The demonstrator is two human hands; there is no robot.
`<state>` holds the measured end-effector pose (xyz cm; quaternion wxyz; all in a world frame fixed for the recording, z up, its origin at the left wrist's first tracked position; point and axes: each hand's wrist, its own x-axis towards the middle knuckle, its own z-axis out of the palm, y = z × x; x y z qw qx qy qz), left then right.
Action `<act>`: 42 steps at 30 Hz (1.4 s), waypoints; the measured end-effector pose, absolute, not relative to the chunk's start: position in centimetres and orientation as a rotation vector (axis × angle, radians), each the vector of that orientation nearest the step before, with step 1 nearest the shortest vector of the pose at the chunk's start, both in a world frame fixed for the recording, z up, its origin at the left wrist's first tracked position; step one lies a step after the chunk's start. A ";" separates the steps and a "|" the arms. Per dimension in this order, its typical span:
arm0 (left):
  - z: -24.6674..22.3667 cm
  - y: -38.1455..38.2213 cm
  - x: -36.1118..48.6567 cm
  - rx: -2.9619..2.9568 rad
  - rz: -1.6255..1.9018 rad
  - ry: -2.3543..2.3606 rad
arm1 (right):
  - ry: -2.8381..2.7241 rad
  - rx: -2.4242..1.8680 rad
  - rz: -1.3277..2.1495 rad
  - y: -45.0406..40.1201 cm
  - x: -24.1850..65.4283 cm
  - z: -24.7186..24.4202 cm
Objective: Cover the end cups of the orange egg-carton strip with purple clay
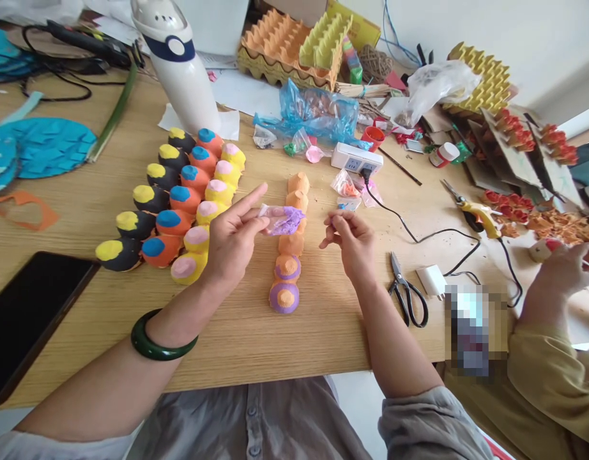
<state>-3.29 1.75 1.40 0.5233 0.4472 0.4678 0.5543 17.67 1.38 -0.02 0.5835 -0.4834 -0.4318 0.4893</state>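
Observation:
My left hand [232, 239] pinches a small clear bag of purple clay [287, 220] above an orange strip of egg-carton cups [292, 244]. The strip runs away from me; its two nearest cups [284, 298] are ringed in purple with orange tops. To the right of the strip, my right hand [354, 243] has thumb and forefinger pressed together; whatever they hold is too small to make out. Left of my left hand lie rows of cups: black with yellow tops [126, 225], orange with blue tops [170, 220], yellow with pink tops [208, 211].
Scissors [407, 291], a white charger [431, 281] and a yellow-handled tool [481, 217] lie on the right. Behind are a power strip [356, 158], a blue bag [318, 115] and a white bottle [179, 70]. A black phone [36, 319] lies left. Another person's hand [558, 275] is far right.

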 end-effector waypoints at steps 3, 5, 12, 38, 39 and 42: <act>1.6 2.2 -3.5 1.030 1.317 1.112 | -0.923 -1.092 1.246 1.6 18.0 0.2; 1.7 2.2 -3.4 1.006 1.303 1.099 | -0.917 -1.075 1.335 1.4 18.0 0.3; 1.5 1.2 -2.5 1.002 1.275 1.022 | -0.952 -1.034 1.474 0.5 16.8 0.6; 2.0 1.3 -2.2 0.796 1.104 0.908 | -0.855 -0.922 1.588 0.6 16.8 0.2; 2.0 1.4 -2.2 0.799 1.116 0.921 | -0.834 -0.931 1.567 0.7 16.9 0.2; 1.7 1.4 -2.2 0.778 1.151 0.950 | -0.841 -0.989 1.379 0.7 17.2 0.1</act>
